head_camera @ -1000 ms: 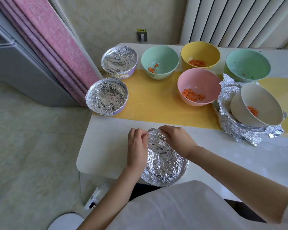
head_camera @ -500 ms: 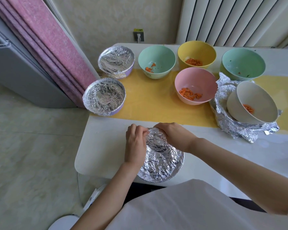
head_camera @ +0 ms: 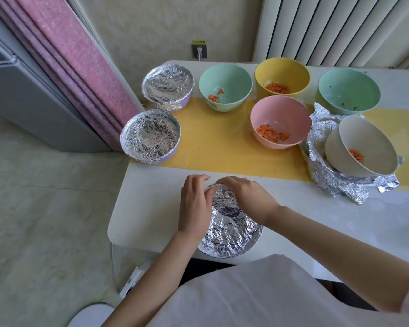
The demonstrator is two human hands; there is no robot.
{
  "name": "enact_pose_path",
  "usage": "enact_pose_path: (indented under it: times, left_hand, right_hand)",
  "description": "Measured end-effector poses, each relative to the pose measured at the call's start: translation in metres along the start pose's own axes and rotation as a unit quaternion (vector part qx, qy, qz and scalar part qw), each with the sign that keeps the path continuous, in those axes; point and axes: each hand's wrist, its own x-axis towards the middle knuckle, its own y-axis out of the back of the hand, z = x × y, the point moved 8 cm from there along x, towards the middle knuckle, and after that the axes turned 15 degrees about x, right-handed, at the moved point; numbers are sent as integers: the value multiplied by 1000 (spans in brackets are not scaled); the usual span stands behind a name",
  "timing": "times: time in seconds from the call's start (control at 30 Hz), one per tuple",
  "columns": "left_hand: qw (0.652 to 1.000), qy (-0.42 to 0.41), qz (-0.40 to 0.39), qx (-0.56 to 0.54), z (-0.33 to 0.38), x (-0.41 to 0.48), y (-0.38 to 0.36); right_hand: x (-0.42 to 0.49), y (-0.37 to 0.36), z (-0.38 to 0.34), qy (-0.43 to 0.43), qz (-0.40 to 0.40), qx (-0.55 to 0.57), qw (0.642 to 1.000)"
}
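Note:
A bowl covered in crinkled foil (head_camera: 229, 228) sits at the near edge of the white table (head_camera: 151, 204), right in front of me. My left hand (head_camera: 195, 204) lies along its left rim, fingers bent over the far edge of the foil. My right hand (head_camera: 248, 197) covers the far right rim, fingers curled down onto the foil. The two sets of fingertips nearly meet at the far rim. Both hands press and grip the foil against the rim.
Two more foil-covered bowls (head_camera: 150, 136) (head_camera: 168, 87) stand at the table's left. Green (head_camera: 224, 87), yellow (head_camera: 282, 77) and pink (head_camera: 280, 121) bowls hold carrot bits on a yellow mat. A second green bowl (head_camera: 348, 90) and a cream bowl (head_camera: 361, 145) on loose foil sit at right.
Both hands stay on the far rim of the foil bowl; the left fingers have shifted slightly further over the edge. The bowl itself has hardly moved.

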Motion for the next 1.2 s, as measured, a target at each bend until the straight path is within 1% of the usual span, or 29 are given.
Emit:
enact_pose_path:
  times: [0.13,0.27,0.33,0.47,0.63,0.7,0.8,0.93,1.2]
  left_hand:
    - [1000,1,10,-1,-3,-9,1]
    - [1000,-4,25,8,1,-9,0]
    - [999,-17,25,11,6,-7,-1]
    - [999,-30,24,14,10,-6,-2]
    - [999,-32,18,20,7,-11,-4]
    - [999,-35,10,22,7,-10,-4]
    - [999,-49,-2,14,9,-9,-7]
    - [999,-32,-20,-7,4,-11,-8]
    - [1000,-25,-13,7,5,-11,-3]
  right_hand:
    - [-7,1,8,-15,13,-3,1000]
    - [-10,5,5,11,14,23,1000]
    - [-9,7,-1,21,3,28,999]
    - [-6,10,-5,15,-17,38,999]
    - [-3,2,-6,40,-61,2,997]
    - [-1,2,-5,26,-72,22,997]
    - [1,1,-1,-18,-95,62,993]
    - [2,0,0,-56,-111,117,985]
    - [-5,7,13,-73,-56,124,988]
